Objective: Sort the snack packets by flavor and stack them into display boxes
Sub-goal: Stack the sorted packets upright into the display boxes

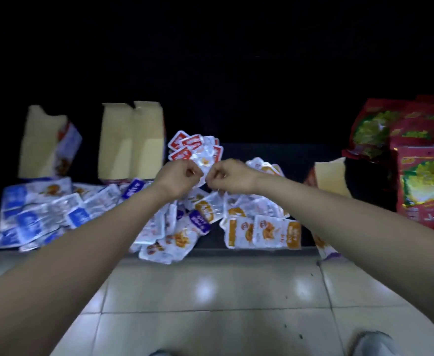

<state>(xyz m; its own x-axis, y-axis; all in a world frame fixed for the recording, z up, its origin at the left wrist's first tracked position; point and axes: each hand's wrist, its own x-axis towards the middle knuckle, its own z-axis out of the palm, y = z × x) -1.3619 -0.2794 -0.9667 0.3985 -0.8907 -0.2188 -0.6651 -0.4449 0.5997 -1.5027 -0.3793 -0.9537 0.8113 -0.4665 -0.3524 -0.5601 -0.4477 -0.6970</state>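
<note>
Where hands (179,176) (232,176) meet, pkt (206,165) sits pinched btwn.

Printing shows on the snack packets (275,231) and the red bags (422,187), but blur leaves none of it legible.

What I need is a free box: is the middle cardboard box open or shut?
Open: the middle cardboard box shows raised flaps and bare inner walls.
</note>
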